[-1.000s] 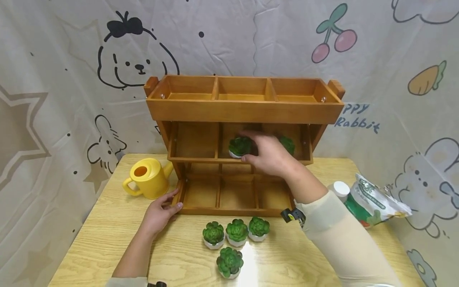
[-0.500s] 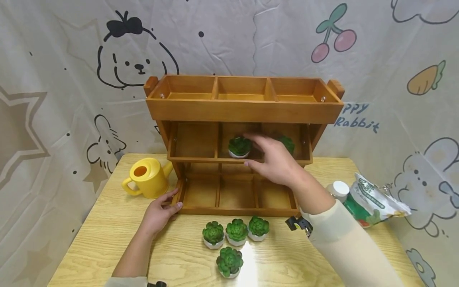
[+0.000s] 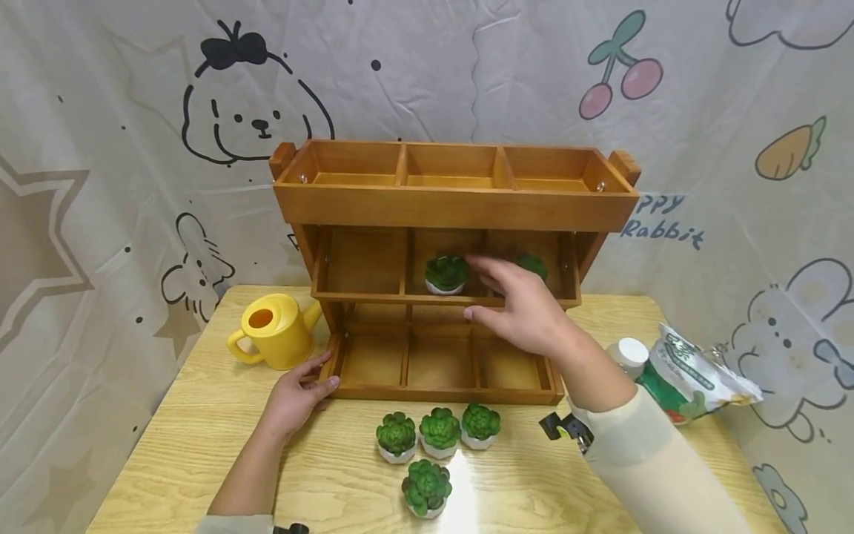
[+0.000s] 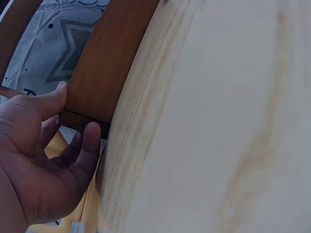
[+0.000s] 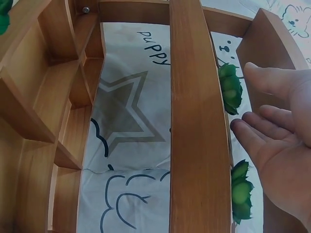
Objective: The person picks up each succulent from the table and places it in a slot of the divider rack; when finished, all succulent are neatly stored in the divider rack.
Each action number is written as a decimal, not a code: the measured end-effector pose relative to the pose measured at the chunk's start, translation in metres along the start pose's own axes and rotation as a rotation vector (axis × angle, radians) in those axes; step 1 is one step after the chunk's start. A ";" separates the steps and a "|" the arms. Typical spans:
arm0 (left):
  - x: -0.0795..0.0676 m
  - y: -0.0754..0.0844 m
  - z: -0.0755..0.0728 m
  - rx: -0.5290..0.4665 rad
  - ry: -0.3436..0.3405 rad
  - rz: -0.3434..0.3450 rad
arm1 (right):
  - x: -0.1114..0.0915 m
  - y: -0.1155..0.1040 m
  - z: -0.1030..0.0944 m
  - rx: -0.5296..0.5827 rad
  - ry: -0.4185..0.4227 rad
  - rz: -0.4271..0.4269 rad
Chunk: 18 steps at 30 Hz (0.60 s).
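Observation:
A three-tier wooden planter shelf with divided trays stands on the table. In its middle tier, a potted succulent sits in the centre compartment, and another succulent in the right one is partly hidden by my right hand. That hand hovers at the tier's front, fingers extended and thumb apart, holding nothing; the right wrist view shows its fingertips beside the green leaves. My left hand grips the bottom tier's left front corner, thumb and fingers on either side of the wood.
Several potted succulents stand on the table before the shelf, one nearer me. A yellow watering can stands left of the shelf; a white-capped bottle and a green-white bag are at right. A patterned curtain hangs behind.
My right hand has drawn away from the centre succulent, to the right and slightly toward me, leaving the plant in its compartment. The left hand stays at the corner.

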State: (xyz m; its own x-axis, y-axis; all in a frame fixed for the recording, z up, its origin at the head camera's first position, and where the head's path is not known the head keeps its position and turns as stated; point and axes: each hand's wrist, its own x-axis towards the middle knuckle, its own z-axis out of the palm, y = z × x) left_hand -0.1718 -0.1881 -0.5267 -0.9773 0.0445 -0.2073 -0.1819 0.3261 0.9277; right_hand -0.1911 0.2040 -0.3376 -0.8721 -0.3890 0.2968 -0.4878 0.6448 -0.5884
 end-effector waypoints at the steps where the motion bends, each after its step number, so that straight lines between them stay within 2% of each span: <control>1: 0.000 0.000 0.000 -0.001 0.001 0.000 | -0.001 0.000 0.000 0.008 -0.001 0.000; 11: 0.001 -0.001 0.000 0.000 0.000 -0.004 | -0.014 0.001 0.000 0.047 -0.014 0.010; 18: 0.000 -0.001 0.000 -0.002 -0.005 -0.008 | -0.027 0.003 0.004 0.081 0.005 -0.021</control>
State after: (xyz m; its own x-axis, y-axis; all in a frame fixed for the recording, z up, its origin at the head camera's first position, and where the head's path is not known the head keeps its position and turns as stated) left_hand -0.1714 -0.1884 -0.5272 -0.9752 0.0472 -0.2160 -0.1895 0.3249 0.9265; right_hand -0.1693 0.2137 -0.3503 -0.8618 -0.3989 0.3135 -0.5020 0.5811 -0.6405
